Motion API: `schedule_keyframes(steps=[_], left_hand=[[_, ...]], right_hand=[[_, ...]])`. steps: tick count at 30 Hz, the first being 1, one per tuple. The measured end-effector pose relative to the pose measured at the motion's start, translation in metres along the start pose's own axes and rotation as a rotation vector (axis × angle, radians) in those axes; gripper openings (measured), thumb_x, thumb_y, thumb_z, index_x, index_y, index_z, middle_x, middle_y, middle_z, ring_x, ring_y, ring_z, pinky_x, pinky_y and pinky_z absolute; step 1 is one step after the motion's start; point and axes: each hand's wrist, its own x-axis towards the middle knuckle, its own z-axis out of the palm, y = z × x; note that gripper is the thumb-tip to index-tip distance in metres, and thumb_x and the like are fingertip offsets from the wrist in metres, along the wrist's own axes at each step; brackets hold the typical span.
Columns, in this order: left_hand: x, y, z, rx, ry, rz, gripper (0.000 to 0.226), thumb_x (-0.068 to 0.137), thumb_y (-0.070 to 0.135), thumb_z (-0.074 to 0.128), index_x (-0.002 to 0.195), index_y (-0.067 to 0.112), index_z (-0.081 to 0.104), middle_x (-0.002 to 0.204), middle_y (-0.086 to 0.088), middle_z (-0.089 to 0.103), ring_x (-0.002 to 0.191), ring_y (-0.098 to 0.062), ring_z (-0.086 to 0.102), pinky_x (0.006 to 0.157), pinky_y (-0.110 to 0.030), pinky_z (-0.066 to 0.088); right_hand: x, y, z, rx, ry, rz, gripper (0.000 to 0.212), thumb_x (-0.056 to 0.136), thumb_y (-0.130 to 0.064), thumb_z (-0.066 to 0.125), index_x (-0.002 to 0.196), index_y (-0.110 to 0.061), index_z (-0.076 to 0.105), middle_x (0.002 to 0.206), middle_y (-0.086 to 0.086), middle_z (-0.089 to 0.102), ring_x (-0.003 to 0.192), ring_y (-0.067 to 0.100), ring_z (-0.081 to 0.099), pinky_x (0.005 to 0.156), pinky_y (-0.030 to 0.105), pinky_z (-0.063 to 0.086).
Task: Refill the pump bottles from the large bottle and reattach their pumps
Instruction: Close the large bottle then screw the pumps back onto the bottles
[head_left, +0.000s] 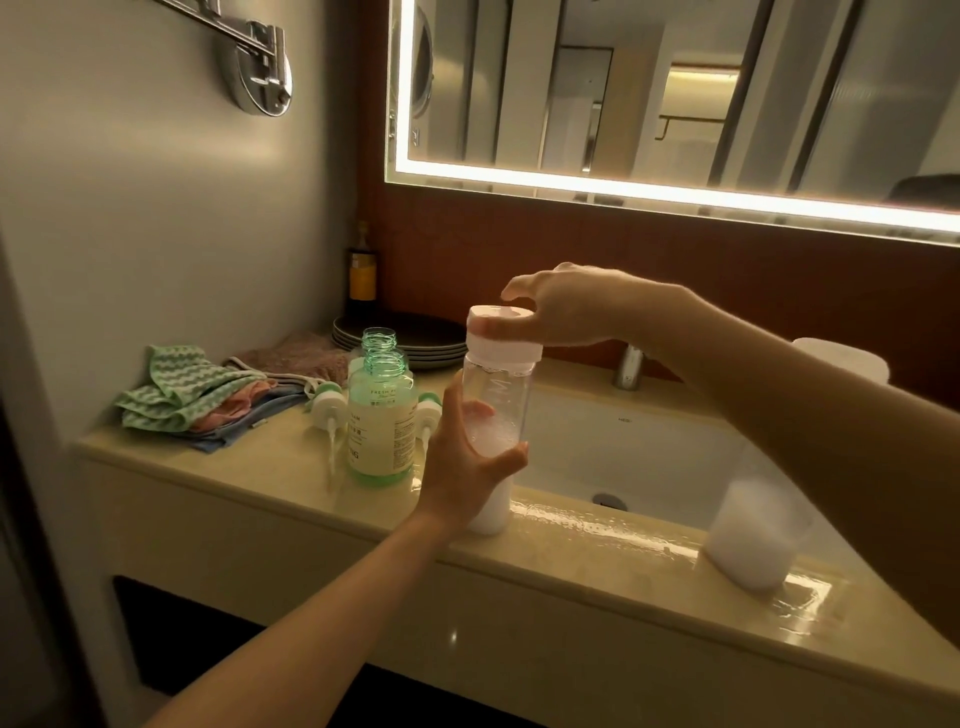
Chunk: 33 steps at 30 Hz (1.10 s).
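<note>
The large clear bottle (496, 410) with white liquid low inside stands on the counter's front edge (571, 540). My left hand (465, 467) grips its body. My right hand (558, 309) holds its white cap (501, 338) from above, thumb and fingers around the rim. Just to the left stand two green pump bottles with open necks, one in front (380, 426) and one behind it (380, 340). Two white pumps with dip tubes lie on the counter, one to the left (328, 410) and one to the right (428, 415) of the green bottles.
A white sink basin (639, 457) sits right of the bottles, with a tap (629, 366) behind. Another white-filled container (756, 535) stands at the counter's front right. Folded cloths (197, 397) and stacked dark plates (415, 340) lie at the back left. The counter front looks wet.
</note>
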Motion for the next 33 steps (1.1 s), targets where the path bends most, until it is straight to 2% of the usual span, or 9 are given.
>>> schedule_keyframes(steps=[3,6,11,13,16,19,24,29,33], left_hand=[[-0.001,0.000,0.000,-0.003,-0.001,0.000,0.106,0.050,0.058,0.061,0.141,0.024,0.017,0.103,0.004,0.051,0.097,-0.012,0.051,0.075,-0.008,0.037],[0.000,0.000,0.000,-0.005,0.000,-0.003,0.106,0.050,0.058,0.061,0.140,0.025,0.017,0.103,0.004,0.051,0.096,-0.011,0.051,0.074,-0.007,0.037],[-0.002,0.001,-0.002,0.002,-0.002,0.009,0.103,0.049,0.058,0.062,0.138,0.024,0.022,0.101,0.008,0.052,0.095,-0.010,0.052,0.074,-0.009,0.038],[-0.002,0.004,-0.009,0.014,-0.009,0.041,0.099,0.050,0.056,0.064,0.136,0.023,0.026,0.100,0.011,0.052,0.093,-0.007,0.053,0.074,-0.010,0.040],[-0.002,0.012,-0.032,0.016,-0.008,0.091,0.091,0.053,0.052,0.067,0.132,0.035,0.026,0.102,0.011,0.054,0.094,-0.001,0.055,0.070,-0.008,0.045],[0.002,0.018,-0.066,0.026,0.045,0.094,0.090,0.056,0.043,0.076,0.130,0.043,0.024,0.103,0.014,0.054,0.092,0.004,0.055,0.069,-0.009,0.046],[0.013,0.003,-0.124,0.103,0.244,0.046,0.088,0.051,0.053,0.068,0.127,0.034,0.028,0.105,0.006,0.055,0.097,-0.011,0.056,0.083,-0.033,0.049],[0.023,-0.030,-0.162,0.208,0.375,0.028,0.099,0.053,0.056,0.064,0.138,0.025,0.025,0.110,-0.002,0.056,0.100,-0.013,0.054,0.077,-0.011,0.038],[0.031,-0.052,-0.171,0.256,0.361,0.029,0.099,0.055,0.059,0.064,0.140,0.026,0.023,0.112,0.002,0.051,0.102,-0.013,0.051,0.078,-0.017,0.038]], right_hand=[[0.000,0.002,-0.009,0.072,-0.058,-0.005,0.094,0.063,-0.076,0.039,0.144,-0.033,0.021,0.149,0.000,0.031,0.133,0.026,0.035,0.104,0.043,0.035],[-0.002,0.004,-0.010,0.245,-0.106,-0.139,0.080,0.079,-0.042,0.064,0.144,-0.038,0.017,0.145,-0.001,0.036,0.128,0.021,0.040,0.102,0.037,0.037],[0.000,-0.003,-0.001,-0.024,0.139,-0.051,0.087,0.069,-0.079,0.032,0.139,-0.027,0.035,0.128,0.003,0.057,0.111,0.023,0.055,0.085,0.034,0.046],[-0.001,-0.004,-0.001,0.100,0.225,-0.019,0.092,0.066,-0.084,0.018,0.131,-0.024,0.044,0.120,0.001,0.061,0.104,0.020,0.058,0.086,0.036,0.048],[0.001,-0.002,-0.003,0.440,0.458,0.001,0.074,0.087,-0.067,0.018,0.102,-0.007,0.059,0.069,-0.003,0.057,0.062,0.009,0.053,0.070,0.029,0.045],[0.005,-0.010,0.007,0.751,0.533,0.060,0.076,0.093,-0.058,0.016,0.103,0.002,0.061,0.056,0.003,0.052,0.046,0.010,0.047,0.056,0.023,0.041],[0.023,-0.043,0.045,0.828,0.328,0.103,0.068,0.092,-0.058,0.021,0.100,-0.007,0.064,0.057,0.001,0.053,0.048,0.009,0.047,0.053,0.022,0.039],[0.040,-0.078,0.072,0.786,0.254,0.045,0.066,0.093,-0.055,0.029,0.100,0.001,0.063,0.061,0.003,0.054,0.050,0.012,0.047,0.066,0.034,0.048],[0.053,-0.094,0.084,0.711,0.280,0.004,0.058,0.092,-0.053,0.037,0.088,-0.002,0.064,0.074,0.011,0.065,0.069,0.026,0.062,0.074,0.040,0.054]])
